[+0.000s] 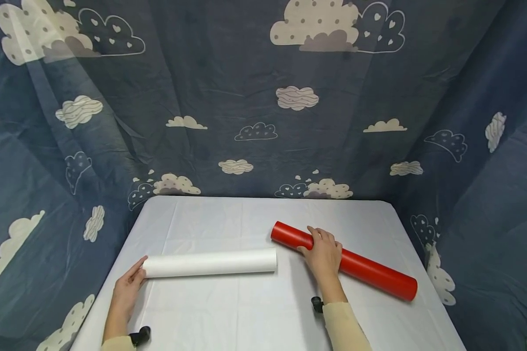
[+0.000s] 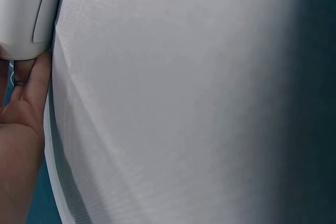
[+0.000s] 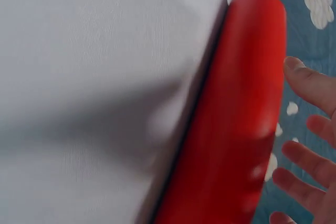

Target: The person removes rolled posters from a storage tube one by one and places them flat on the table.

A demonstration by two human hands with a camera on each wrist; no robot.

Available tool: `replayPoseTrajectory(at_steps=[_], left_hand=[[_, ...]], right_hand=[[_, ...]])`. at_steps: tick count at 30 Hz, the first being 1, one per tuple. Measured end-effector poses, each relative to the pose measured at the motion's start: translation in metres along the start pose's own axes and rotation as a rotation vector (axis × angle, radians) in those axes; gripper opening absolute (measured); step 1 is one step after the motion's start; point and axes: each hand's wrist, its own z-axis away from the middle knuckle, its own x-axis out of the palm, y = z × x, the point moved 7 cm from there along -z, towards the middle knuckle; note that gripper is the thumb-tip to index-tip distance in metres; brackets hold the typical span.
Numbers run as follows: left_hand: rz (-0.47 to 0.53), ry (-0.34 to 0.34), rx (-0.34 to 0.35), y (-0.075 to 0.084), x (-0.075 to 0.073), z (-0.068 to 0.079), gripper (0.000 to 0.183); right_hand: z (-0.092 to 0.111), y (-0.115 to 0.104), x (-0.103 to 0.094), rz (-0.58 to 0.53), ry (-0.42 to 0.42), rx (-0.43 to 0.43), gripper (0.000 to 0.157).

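A smooth white roll (image 1: 211, 262) lies crosswise on the left half of the table. My left hand (image 1: 125, 295) is at its left end, with extended fingertips against the end edge. In the left wrist view a straight seam runs along the white roll (image 2: 18, 14), and the fingers of the left hand (image 2: 23, 124) reach to its rim. A glossy red roll (image 1: 373, 273) lies at a slant on the right, its near end toward the right. Over its upper-left part is my right hand (image 1: 325, 253). The right wrist view shows that hand's fingers spread beside the red roll (image 3: 231, 98).
A white cloth covers the table (image 1: 193, 312). Behind and on both sides hangs a dark blue curtain (image 1: 228, 73) with cloud prints. A small black wrist camera (image 1: 317, 304) sits at the right wrist, another black camera (image 1: 141, 336) at the left.
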Motion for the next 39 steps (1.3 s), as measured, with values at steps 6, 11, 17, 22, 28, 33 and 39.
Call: replayPoseTrajectory(at_steps=[6, 11, 17, 22, 28, 33, 39], left_hand=[[0.01, 0.005, -0.012, -0.001, -0.001, -0.001, 0.052], [0.013, 0.002, -0.014, -0.001, -0.001, 0.0, 0.052], [0.017, -0.008, -0.009, -0.002, -0.001, -0.001, 0.053], [0.018, -0.02, -0.022, -0.005, 0.001, -0.003, 0.054], [0.015, -0.016, -0.029, -0.005, 0.002, -0.003, 0.053], [0.003, -0.017, -0.035, -0.004, 0.002, -0.003, 0.053], [0.002, -0.004, -0.024, -0.002, 0.002, -0.002, 0.053]], right_hand=[[0.006, 0.024, -0.021, -0.026, 0.014, 0.026, 0.076], [0.01, 0.047, -0.033, -0.036, 0.026, 0.057, 0.078], [0.016, 0.067, -0.039, -0.072, 0.016, 0.113, 0.081], [0.024, 0.086, -0.046, -0.063, 0.02, 0.14, 0.081], [0.035, 0.115, -0.052, -0.047, 0.013, 0.179, 0.082], [0.041, 0.139, -0.056, -0.009, 0.003, 0.242, 0.083], [0.049, 0.157, -0.063, 0.034, -0.018, 0.303, 0.081]])
